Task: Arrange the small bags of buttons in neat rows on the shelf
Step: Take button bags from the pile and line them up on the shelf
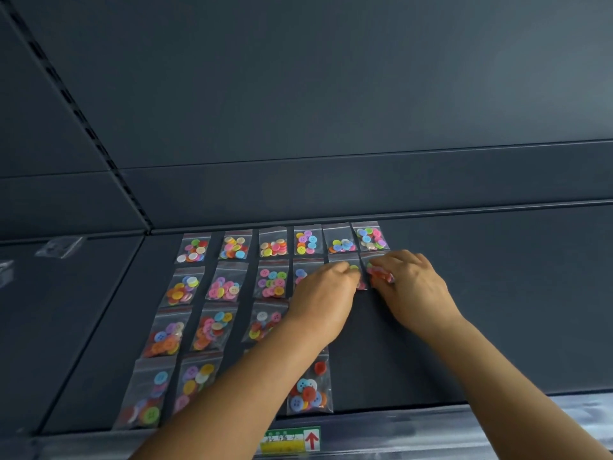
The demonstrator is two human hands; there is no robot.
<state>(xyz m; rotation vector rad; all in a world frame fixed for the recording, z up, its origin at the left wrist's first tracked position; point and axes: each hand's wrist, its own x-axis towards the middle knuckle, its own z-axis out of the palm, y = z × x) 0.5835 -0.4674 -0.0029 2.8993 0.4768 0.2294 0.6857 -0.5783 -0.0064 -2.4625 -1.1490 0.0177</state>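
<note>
Two bags at the right end of the second row are being set, just right of centre frame. The right hand point(409, 287) curls its fingers round the sixth bag point(381, 275), pinching its bunched buttons; the left hand point(326, 293) rests its fingertips on the fifth bag point(355, 270), though whether it pinches or only presses is hidden by the knuckles, so I cannot tell its grip. Both bags sit directly below the back row point(285, 244), which runs six across under the rear wall, mid-frame.

Judging by the grid, the step is seating these two so the second row matches the one behind. To do it well, flatten the sixth bag so its buttons spread, square its sealed edge to the bag above it, and keep the gap equal to those farther left. Pin the fifth bag while sliding its neighbour.

Rows toward lower left hold fewer bags; the dark shelf point(481, 327) lies bare at right. One front bag point(308, 388) sits between the forearms, above a price label point(292, 439).
</note>
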